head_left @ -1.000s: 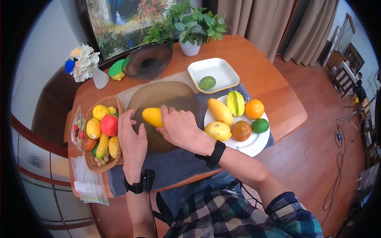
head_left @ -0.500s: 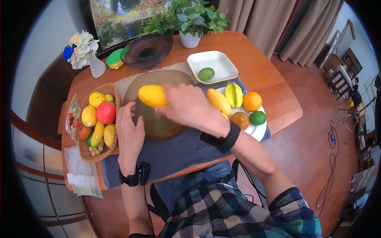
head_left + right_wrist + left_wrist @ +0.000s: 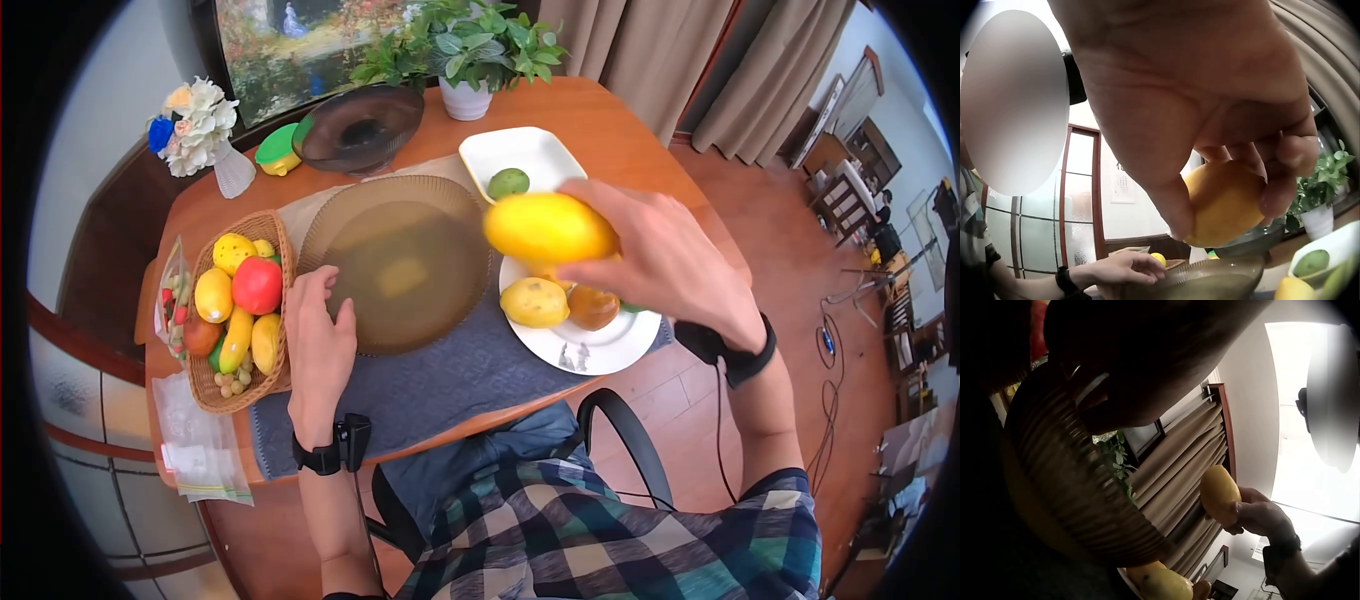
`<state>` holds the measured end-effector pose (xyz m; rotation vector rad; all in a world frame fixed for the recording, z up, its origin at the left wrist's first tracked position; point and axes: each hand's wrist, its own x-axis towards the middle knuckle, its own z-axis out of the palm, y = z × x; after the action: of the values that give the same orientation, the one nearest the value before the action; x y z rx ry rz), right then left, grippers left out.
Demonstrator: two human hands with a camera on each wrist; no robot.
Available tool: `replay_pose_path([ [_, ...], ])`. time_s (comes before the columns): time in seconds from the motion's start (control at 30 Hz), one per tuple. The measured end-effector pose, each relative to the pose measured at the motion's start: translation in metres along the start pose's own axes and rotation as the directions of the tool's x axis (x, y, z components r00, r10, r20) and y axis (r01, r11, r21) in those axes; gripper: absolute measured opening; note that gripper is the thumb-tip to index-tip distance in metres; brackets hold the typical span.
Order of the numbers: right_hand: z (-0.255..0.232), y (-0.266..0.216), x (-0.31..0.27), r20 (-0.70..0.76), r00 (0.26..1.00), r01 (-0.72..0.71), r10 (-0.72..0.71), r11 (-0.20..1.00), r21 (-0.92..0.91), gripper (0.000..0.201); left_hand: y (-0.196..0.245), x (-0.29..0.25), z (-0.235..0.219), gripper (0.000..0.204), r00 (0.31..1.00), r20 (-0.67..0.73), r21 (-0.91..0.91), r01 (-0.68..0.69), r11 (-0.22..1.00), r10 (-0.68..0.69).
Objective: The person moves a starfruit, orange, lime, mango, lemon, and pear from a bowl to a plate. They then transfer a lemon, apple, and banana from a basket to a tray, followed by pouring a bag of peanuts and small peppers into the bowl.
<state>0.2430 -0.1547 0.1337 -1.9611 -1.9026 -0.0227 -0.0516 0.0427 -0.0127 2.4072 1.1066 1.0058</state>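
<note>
My right hand (image 3: 668,255) grips a yellow mango (image 3: 548,228) by its right end, thumb below and fingers above. In the head view the mango hangs over the far edge of the white plate (image 3: 580,358), hiding some of the fruit there. A yellow lemon-like fruit (image 3: 534,302) and a brown round fruit (image 3: 593,307) still show on that plate. The right wrist view has the mango (image 3: 1225,203) between thumb and fingertips. Beside the left rim of a ribbed brown glass bowl (image 3: 400,220), my left hand (image 3: 322,350) holds nothing, its fingers loosely bent.
A wicker basket (image 3: 210,378) of mixed fruit stands at the left. Behind the plate is a white rectangular dish (image 3: 535,150) with a green fruit (image 3: 508,182). A dark glass dish (image 3: 360,130), potted plant (image 3: 465,100) and flower vase (image 3: 233,172) line the back.
My right hand has lifted the mango from over the brown bowl and carried it right, to above the white plate. My left hand stays by the bowl's left rim.
</note>
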Motion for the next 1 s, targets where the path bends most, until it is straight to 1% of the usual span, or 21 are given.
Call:
replay_pose_path([
  [0.03, -0.003, 0.002, -0.014, 0.026, 0.999, -0.040, 0.039, 0.999, 0.020, 0.058, 0.001, 0.000, 0.001, 0.041, 1.000, 0.004, -0.002, 0.008, 1.000, -0.008],
  [0.07, -0.003, 0.006, -0.029, 0.024, 0.999, -0.046, 0.046, 0.999, 0.019, 0.058, 0.002, 0.000, 0.001, 0.041, 1.000, 0.009, -0.003, 0.016, 1.000, -0.016],
  [0.13, 0.004, 0.014, -0.058, 0.089, 0.990, -0.103, 0.109, 0.992, -0.070, 0.060, 0.002, 0.000, 0.002, 0.041, 1.000, 0.015, 0.014, 0.014, 1.000, -0.014],
  [0.17, 0.009, 0.015, -0.069, 0.088, 0.989, -0.110, 0.116, 0.992, -0.069, 0.060, 0.001, 0.000, 0.003, 0.041, 1.000, 0.018, 0.034, 0.017, 0.999, -0.017],
  [0.23, 0.019, 0.017, -0.090, 0.127, 0.975, -0.178, 0.183, 0.983, -0.053, 0.063, -0.001, -0.001, 0.003, 0.042, 1.000, 0.023, 0.039, 0.011, 0.999, -0.012],
  [0.27, 0.023, 0.016, -0.097, 0.172, 0.962, -0.201, 0.214, 0.976, -0.088, 0.065, -0.002, -0.001, 0.004, 0.042, 1.000, 0.022, 0.044, 0.009, 0.999, -0.010],
  [0.37, 0.041, 0.019, -0.116, 0.176, 0.956, -0.222, 0.234, 0.971, -0.084, 0.067, -0.001, -0.001, 0.005, 0.040, 1.000, 0.011, 0.020, 0.019, 1.000, -0.019],
  [0.4, 0.047, 0.022, -0.121, 0.164, 0.961, -0.210, 0.223, 0.973, -0.091, 0.067, 0.000, -0.001, 0.005, 0.040, 1.000, 0.017, 0.023, 0.015, 1.000, -0.015],
  [0.53, 0.061, 0.028, -0.130, 0.140, 0.968, -0.189, 0.206, 0.974, -0.128, 0.067, -0.001, 0.000, 0.005, 0.040, 0.999, 0.033, 0.039, 0.037, 0.999, -0.039],
  [0.6, 0.070, 0.033, -0.132, 0.114, 0.981, -0.137, 0.159, 0.975, -0.176, 0.067, -0.002, -0.001, 0.006, 0.040, 0.999, 0.033, 0.046, 0.039, 0.998, -0.041],
  [0.7, 0.079, 0.037, -0.134, 0.107, 0.979, -0.151, 0.173, 0.970, -0.190, 0.067, -0.002, -0.002, 0.006, 0.038, 0.999, 0.023, 0.057, 0.033, 0.998, -0.034],
  [0.73, 0.082, 0.037, -0.135, 0.107, 0.979, -0.152, 0.173, 0.971, -0.187, 0.067, -0.001, -0.002, 0.005, 0.038, 0.999, 0.026, 0.055, 0.039, 0.998, -0.040],
  [0.8, 0.087, 0.038, -0.137, 0.130, 0.962, -0.215, 0.239, 0.960, -0.180, 0.069, -0.001, -0.002, 0.005, 0.038, 0.998, 0.031, 0.056, 0.045, 0.997, -0.047],
  [0.83, 0.089, 0.038, -0.137, 0.130, 0.962, -0.217, 0.241, 0.960, -0.176, 0.069, 0.000, -0.002, 0.005, 0.037, 0.998, 0.033, 0.060, 0.054, 0.997, -0.056],
  [0.9, 0.091, 0.039, -0.137, 0.044, 0.975, -0.212, 0.218, 0.972, -0.103, 0.070, 0.000, -0.001, 0.006, 0.037, 0.997, 0.037, 0.065, 0.061, 0.996, -0.064],
  [1.0, 0.085, 0.037, -0.137, 0.046, 0.971, -0.233, 0.235, 0.971, -0.056, 0.069, 0.000, -0.002, 0.006, 0.037, 0.998, 0.032, 0.067, 0.055, 0.996, -0.057],
])
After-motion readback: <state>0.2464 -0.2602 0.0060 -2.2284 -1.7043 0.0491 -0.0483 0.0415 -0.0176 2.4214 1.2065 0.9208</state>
